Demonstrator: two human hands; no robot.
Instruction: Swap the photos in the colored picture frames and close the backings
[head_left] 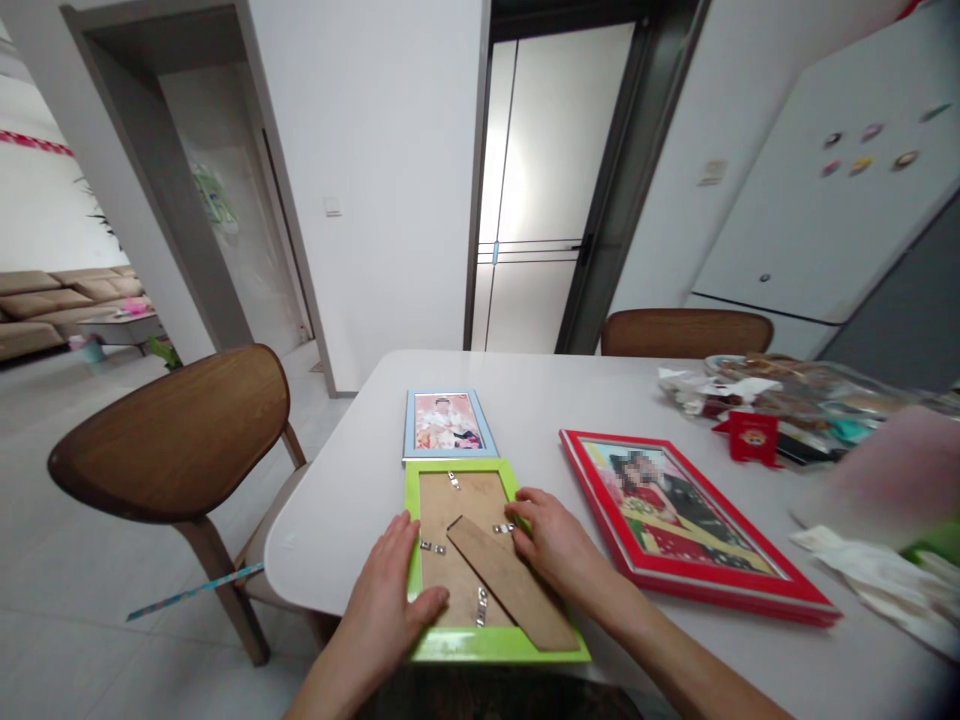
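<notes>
I can't read any words or numbers here. The red card (754, 438) on the surface (517, 385) has a small round picture, but no words I can read. Any marks on the red strip (34, 143) are too tiny to tell.

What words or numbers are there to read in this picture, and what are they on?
There are none that I can read.
Red box: any marks are too small and blurry.
Fridge magnets: too small.
Green thing on the far door: too blurry.
Back of the green picture frame: I see no writing.
</notes>
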